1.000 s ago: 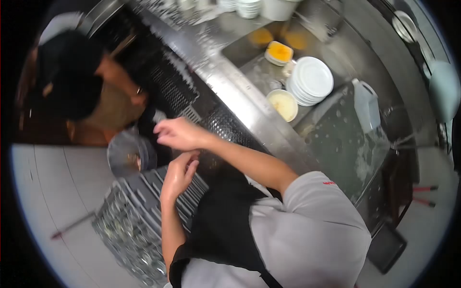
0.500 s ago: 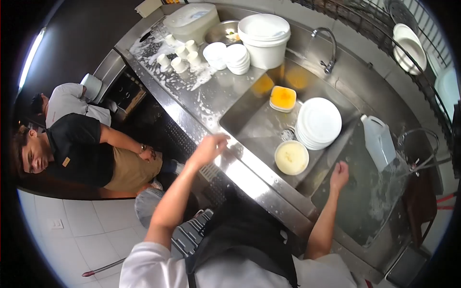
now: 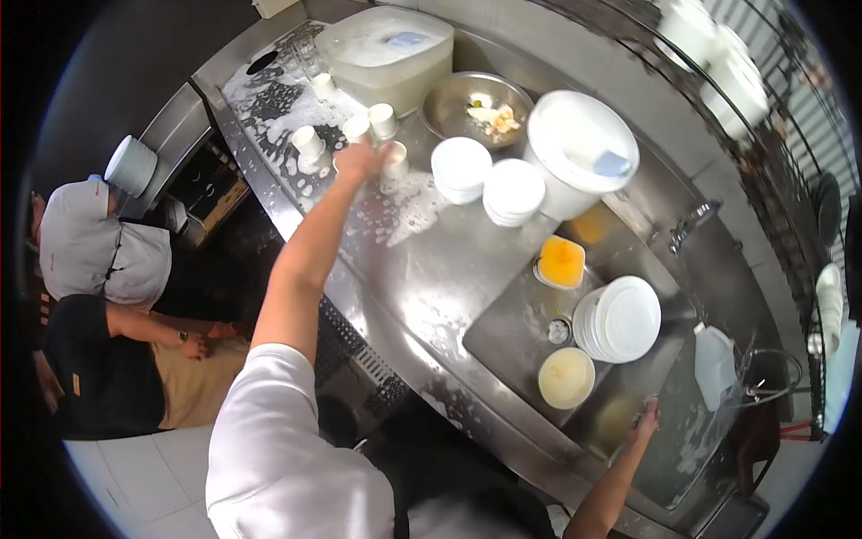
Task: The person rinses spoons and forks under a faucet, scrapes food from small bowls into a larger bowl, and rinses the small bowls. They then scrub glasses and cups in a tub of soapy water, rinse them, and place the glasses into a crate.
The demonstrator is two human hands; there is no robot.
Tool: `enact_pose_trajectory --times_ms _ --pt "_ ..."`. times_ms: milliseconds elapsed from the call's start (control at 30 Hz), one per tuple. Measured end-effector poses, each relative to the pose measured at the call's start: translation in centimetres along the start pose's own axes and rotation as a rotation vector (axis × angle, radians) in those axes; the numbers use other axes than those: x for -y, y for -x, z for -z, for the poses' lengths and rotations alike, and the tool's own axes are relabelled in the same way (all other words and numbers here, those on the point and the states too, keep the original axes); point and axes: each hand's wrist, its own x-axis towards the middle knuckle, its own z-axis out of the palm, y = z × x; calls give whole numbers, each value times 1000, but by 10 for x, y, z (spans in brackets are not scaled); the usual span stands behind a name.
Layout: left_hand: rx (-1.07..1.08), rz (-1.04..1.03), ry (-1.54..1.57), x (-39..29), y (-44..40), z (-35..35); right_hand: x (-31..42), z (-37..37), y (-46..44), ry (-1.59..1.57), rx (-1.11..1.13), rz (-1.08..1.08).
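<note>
My left hand [image 3: 361,163] is over the group of small white cups, blurred by motion. It covers most of one cup, and its fingers lie close to a white cup [image 3: 393,162] and another cup [image 3: 356,130]; whether it grips any is unclear. My right hand [image 3: 645,420] hangs over the water-filled sink basin [image 3: 669,458], fingers curled, and what it holds, if anything, is hidden. In the dry basin are a stack of white plates [image 3: 631,319], a square container with orange contents [image 3: 561,262] and a round bowl with pale yellow contents [image 3: 567,378].
Two stacks of white dishes [image 3: 461,169] stand beside a steel bowl with food scraps [image 3: 476,108] and a white bucket [image 3: 582,148]. A foamy plastic tub [image 3: 386,58] is behind the cups. A plastic jug [image 3: 715,366] lies in the water. Two people [image 3: 108,242] stand at left.
My left hand has moved from the sink's front edge up and across to the cups. My right hand stays over the water basin. The view has shifted toward the counter.
</note>
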Motion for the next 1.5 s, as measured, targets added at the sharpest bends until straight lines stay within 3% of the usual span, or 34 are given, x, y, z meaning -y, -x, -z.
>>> enact_pose_trajectory --times_ms 33,133,233,300,400,533,633,833,933,1033,1133,1233,1267,1300,1367,1400,1433,1500 --pt "86 -77 -76 -13 7 9 5 -15 1 10 44 26" --pt "119 -148 -90 -9 -32 -25 24 -43 17 1003 -225 -40" --pt "-22 -135 -97 0 -36 -27 41 -45 27 821 -140 -14" --pt "-157 -103 -37 10 -43 -29 45 -56 28 969 -267 -50" --pt "-581 -343 -49 20 -57 -27 52 -64 32 1018 -311 -82" --pt "-204 -380 -215 25 -111 -36 32 -52 19 972 -304 25" --pt "-147 -229 24 23 -115 -45 46 -63 27 1042 -369 -124" --pt "-21 -375 -77 47 -91 -46 46 -61 26 974 -331 -17" --pt "23 -434 -28 77 -54 -40 47 -59 35 877 -351 102" --pt "22 -537 0 101 -30 -29 50 -68 47 484 -578 395" --pt "-8 -654 -11 122 -27 -23 108 -145 95 329 -588 660" --pt "-62 -743 -97 130 -47 -37 163 -271 147 34 -161 886" --pt "-104 -740 2 132 -44 -32 189 -322 180 15 -15 856" --pt "-372 -762 147 135 -34 -27 213 -374 216 0 119 823" --pt "-383 -628 190 140 -9 10 240 -472 264 31 449 803" --pt "-475 -541 116 143 -16 -8 248 -521 285 44 638 650" --pt "-383 -550 138 151 -13 -10 251 -569 302 70 765 534" --pt "-209 -623 198 148 -15 -11 264 -648 345 125 963 573"
